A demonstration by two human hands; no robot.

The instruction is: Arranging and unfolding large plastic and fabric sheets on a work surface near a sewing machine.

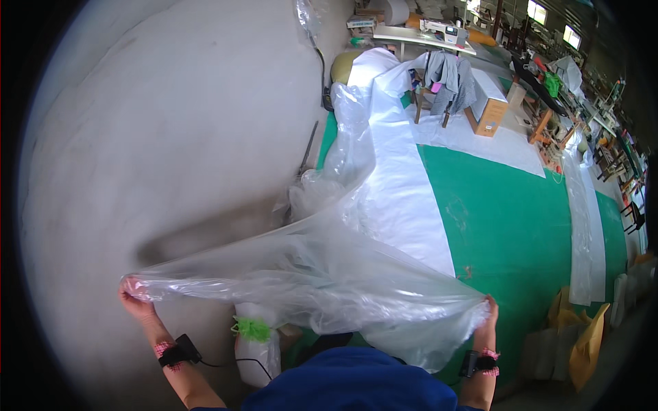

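A large clear plastic sheet [308, 264] is stretched wide between my two hands, in front of my body. My left hand [136, 296], far out to the left by the grey wall, is closed on one edge of it. On the right, my right hand [489, 312] grips the opposite edge above the green floor. From the middle, the sheet narrows and runs away from me in a crumpled length toward the far end. Beneath that length lies a long strip of white sheeting [401, 178]. Folds of plastic partly cover the fingers of both hands.
A grey wall [157, 137] rises on the left. Ahead stand a sewing machine [444, 31] on a table, a chair draped with grey cloth [449, 79] and a cardboard box [488, 109]. Yellow and brown sacks [586, 342] stand lower right. A bright green tuft [252, 329] sits near my left arm.
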